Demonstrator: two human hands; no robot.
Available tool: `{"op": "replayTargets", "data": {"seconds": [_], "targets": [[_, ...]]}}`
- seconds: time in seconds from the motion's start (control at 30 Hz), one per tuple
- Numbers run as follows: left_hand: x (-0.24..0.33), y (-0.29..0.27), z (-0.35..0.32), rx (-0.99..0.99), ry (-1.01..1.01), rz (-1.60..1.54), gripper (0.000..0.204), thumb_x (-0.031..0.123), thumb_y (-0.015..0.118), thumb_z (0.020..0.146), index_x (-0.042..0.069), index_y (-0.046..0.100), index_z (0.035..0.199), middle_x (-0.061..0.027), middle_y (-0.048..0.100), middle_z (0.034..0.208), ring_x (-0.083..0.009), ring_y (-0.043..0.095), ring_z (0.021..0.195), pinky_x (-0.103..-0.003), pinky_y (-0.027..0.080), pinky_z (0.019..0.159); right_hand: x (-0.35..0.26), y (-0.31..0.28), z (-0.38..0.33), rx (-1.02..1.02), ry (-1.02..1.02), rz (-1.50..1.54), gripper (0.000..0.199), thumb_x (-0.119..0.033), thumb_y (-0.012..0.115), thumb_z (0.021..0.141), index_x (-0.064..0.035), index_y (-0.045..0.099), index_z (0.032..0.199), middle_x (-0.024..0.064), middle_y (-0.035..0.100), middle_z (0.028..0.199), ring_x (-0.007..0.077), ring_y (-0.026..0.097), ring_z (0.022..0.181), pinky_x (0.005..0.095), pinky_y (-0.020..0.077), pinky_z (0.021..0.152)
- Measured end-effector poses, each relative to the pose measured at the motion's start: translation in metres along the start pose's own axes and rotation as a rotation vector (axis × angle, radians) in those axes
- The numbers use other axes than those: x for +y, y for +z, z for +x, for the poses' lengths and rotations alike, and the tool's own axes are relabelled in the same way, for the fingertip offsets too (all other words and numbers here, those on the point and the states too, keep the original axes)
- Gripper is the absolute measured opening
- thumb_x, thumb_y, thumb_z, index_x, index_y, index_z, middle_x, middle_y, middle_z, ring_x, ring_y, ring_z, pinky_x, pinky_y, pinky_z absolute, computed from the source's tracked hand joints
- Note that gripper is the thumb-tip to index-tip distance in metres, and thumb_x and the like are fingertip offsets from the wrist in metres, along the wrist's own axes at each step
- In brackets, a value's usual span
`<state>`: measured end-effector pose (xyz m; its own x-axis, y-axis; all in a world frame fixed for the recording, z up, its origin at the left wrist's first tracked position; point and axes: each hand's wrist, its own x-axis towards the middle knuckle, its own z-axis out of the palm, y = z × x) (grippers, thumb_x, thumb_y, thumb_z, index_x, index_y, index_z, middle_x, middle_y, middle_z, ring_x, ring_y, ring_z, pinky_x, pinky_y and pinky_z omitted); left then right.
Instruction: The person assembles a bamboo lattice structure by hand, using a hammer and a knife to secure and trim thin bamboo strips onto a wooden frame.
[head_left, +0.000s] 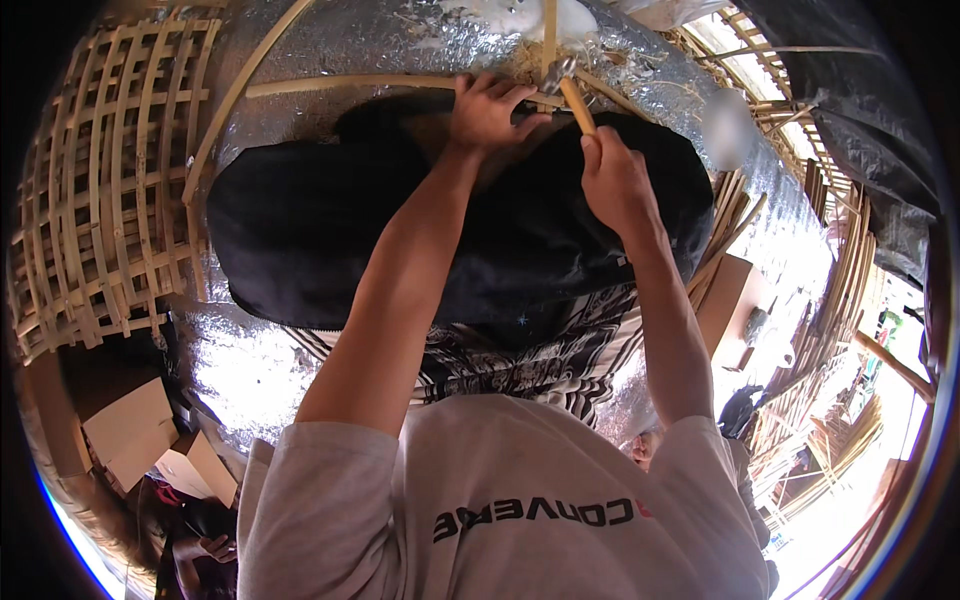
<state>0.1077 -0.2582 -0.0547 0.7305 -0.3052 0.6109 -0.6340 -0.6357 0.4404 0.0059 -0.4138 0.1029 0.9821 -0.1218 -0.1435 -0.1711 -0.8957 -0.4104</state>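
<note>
My right hand (622, 185) is closed round the yellow wooden handle of a hammer (577, 105). The hammer's metal head lies over the spot where bamboo strips meet, just right of my left hand (488, 112). The left fingers curl over a long, thin bamboo strip (370, 82), with the thumb stretched toward the hammer. Whether a nail is between thumb and forefinger is too small to tell. An upright bamboo strip (550, 30) meets the long one near the hammer head. Beneath both forearms my legs in black cloth (300, 230) are folded on the silvery sheet.
Shiny silver sheeting (300, 40) covers the ground. A woven bamboo lattice (110, 170) stands at the left, above cardboard boxes (130, 430). Bundled bamboo strips (845, 270) and another box (728, 310) lie at the right. Another person's hand (215, 547) shows at lower left.
</note>
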Motion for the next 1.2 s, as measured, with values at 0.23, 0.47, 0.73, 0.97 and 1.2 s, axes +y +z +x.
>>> {"op": "replayTargets", "data": {"seconds": [0.23, 0.47, 0.73, 0.97, 1.2], "targets": [[-0.001, -0.003, 0.003, -0.026, -0.026, 0.030, 0.047, 0.059, 0.071, 0.078, 0.019, 0.073, 0.101, -0.0024, 0.072, 0.100, -0.0253, 0.064, 0.092, -0.045, 0.039, 0.087, -0.021, -0.031, 0.003, 0.140, 0.005, 0.171, 0.021, -0.021, 0.049, 0.101, 0.0000, 0.052, 0.100, 0.0299, 0.063, 0.077, 0.0511, 0.061, 0.079, 0.0583, 0.0465, 0.066], [0.003, 0.000, 0.008, -0.061, -0.041, 0.097, 0.049, 0.058, 0.069, 0.080, 0.018, 0.072, 0.106, -0.0032, 0.068, 0.110, -0.0258, 0.062, 0.094, -0.046, 0.038, 0.090, -0.008, -0.014, -0.001, 0.076, 0.010, 0.133, 0.021, -0.021, 0.049, 0.101, 0.0003, 0.052, 0.099, 0.0299, 0.062, 0.076, 0.0505, 0.061, 0.078, 0.0569, 0.0462, 0.065], [0.001, 0.006, 0.003, -0.011, -0.004, 0.118, 0.050, 0.059, 0.068, 0.080, 0.016, 0.073, 0.105, -0.0033, 0.067, 0.104, -0.0254, 0.060, 0.095, -0.048, 0.039, 0.090, 0.001, 0.013, -0.003, 0.134, 0.075, 0.116, 0.017, -0.020, 0.051, 0.101, -0.0033, 0.050, 0.104, 0.0295, 0.062, 0.076, 0.0499, 0.062, 0.077, 0.0558, 0.0459, 0.057], [-0.002, 0.002, 0.000, -0.021, -0.021, 0.109, 0.049, 0.057, 0.069, 0.080, 0.014, 0.074, 0.103, -0.0029, 0.067, 0.102, -0.0244, 0.060, 0.093, -0.045, 0.039, 0.085, -0.021, -0.030, 0.003, 0.292, 0.090, 0.257, 0.019, -0.020, 0.050, 0.102, -0.0013, 0.051, 0.099, 0.0272, 0.061, 0.073, 0.0488, 0.062, 0.073, 0.0531, 0.0452, 0.055], [0.002, 0.001, 0.006, -0.030, -0.019, 0.111, 0.050, 0.058, 0.068, 0.081, 0.014, 0.075, 0.103, -0.0039, 0.069, 0.102, -0.0250, 0.062, 0.093, -0.045, 0.040, 0.085, 0.002, 0.017, -0.002, 0.205, -0.044, 0.106, 0.015, -0.017, 0.050, 0.101, -0.0025, 0.047, 0.100, 0.0288, 0.060, 0.068, 0.0507, 0.061, 0.069, 0.0572, 0.0473, 0.054]]}}
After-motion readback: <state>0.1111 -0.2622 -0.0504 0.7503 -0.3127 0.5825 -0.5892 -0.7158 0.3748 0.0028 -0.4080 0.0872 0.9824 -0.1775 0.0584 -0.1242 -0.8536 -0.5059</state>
